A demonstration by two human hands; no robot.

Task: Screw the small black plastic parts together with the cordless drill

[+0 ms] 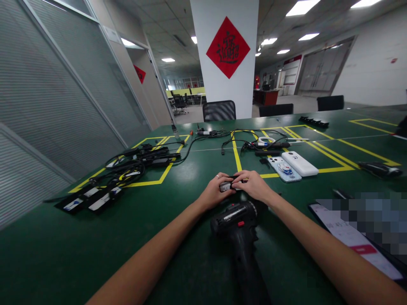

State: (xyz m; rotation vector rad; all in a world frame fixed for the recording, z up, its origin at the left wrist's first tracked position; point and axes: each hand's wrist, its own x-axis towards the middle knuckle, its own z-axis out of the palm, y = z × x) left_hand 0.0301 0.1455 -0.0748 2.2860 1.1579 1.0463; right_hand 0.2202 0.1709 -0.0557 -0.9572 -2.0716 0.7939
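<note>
My left hand (215,191) and my right hand (254,185) meet at the middle of the green table (178,237). Both have their fingers curled round a small black and grey device (228,185) held between them just above the table top. A ring shows on my left hand. Right below the hands lies a black cordless drill (239,231), its handle pointing toward me. The part of the small device under my fingers is hidden.
Two phones (292,166) lie face down to the right by yellow floor-tape lines. A tangle of black cables and chargers (133,163) sits at the left, more cables and tools (254,142) behind. A tablet (352,237) lies at the right. Chairs and a white pillar stand beyond.
</note>
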